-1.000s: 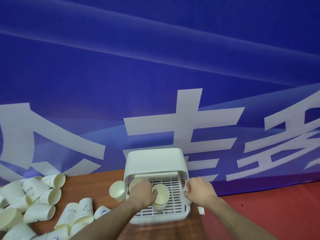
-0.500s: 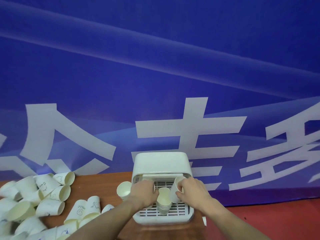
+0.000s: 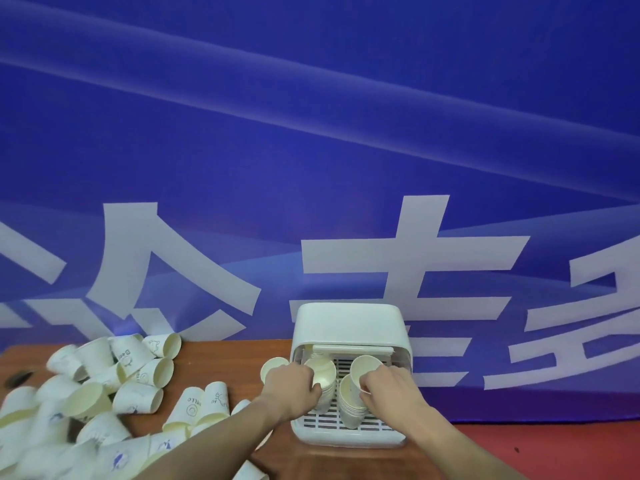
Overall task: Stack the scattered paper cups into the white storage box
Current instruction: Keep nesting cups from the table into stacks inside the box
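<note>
The white storage box (image 3: 349,323) stands on the wooden table (image 3: 221,362) with its front open over a slatted tray (image 3: 323,422). Two stacks of paper cups stand on that tray: a left stack (image 3: 325,379) and a right stack (image 3: 349,407). My left hand (image 3: 291,389) grips the left stack at its near side. My right hand (image 3: 391,389) pinches a single paper cup (image 3: 363,370), tilted, just above the right stack. One upright cup (image 3: 272,368) stands on the table just left of the box.
Several scattered paper cups (image 3: 104,393) lie on their sides over the left half of the table, some close to my left forearm. A blue banner with large white characters (image 3: 381,258) hangs right behind the table. Red floor (image 3: 554,452) shows at the lower right.
My right hand has carried the single cup from the box's right side inward over the right stack. My left hand now grips a cup stack on the tray's left. The camera has swung left.
</note>
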A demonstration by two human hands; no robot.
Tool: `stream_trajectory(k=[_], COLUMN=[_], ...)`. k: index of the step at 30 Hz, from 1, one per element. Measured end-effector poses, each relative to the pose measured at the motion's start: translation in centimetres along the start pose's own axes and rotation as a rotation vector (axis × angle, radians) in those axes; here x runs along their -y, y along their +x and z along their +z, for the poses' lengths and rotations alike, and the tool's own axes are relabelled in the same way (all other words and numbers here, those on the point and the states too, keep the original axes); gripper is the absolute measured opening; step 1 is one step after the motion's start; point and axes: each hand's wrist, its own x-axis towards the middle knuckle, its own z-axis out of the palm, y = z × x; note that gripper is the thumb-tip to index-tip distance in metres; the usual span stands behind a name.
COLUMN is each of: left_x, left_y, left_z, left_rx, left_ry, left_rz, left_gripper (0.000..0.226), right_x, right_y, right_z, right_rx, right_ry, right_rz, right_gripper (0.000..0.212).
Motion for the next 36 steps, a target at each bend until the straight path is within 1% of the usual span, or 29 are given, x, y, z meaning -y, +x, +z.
stream_trajectory(k=[10, 16, 19, 26, 29, 34, 36], left_x=[1.5, 1.7, 1.8, 2.8, 3.3, 3.9, 4.0], left_y=[1.4, 2.2, 2.3, 2.4, 2.4, 1.9, 1.5], left_z=[0.8, 1.6, 2.1, 2.6, 2.5, 1.9, 1.4], left_rx=[0.028, 0.040, 0.053, 0.060, 0.058, 0.025, 0.009], left_ry=[0.000, -0.007, -0.007, -0.048, -0.056, -0.049, -0.050], left_rz=[0.031, 0.038, 0.034, 0.008, 0.011, 0.011, 0.008], left_gripper=[0.037, 0.038, 0.038, 0.036, 0.036, 0.035, 0.035], right_x=[1.8, 2.0, 1.7, 1.3, 1.4, 1.3, 1.5], right_y=[2.2, 2.6, 2.9, 3.7, 3.7, 3.5, 3.4], right_z=[0.8, 1.9, 2.8, 4.3, 4.3, 3.4, 2.9], right_rx=[0.099, 0.153, 0.191, 0.288, 0.319, 0.277, 0.248], right_ry=[-0.094, -0.133, -0.123, -0.073, -0.077, -0.054, -0.044], right_rz=[-0.065, -0.090, -0.076, -0.043, -0.030, -0.030, -0.041], right_gripper=[0.020, 0.021, 0.025, 0.025, 0.028, 0.033, 0.031])
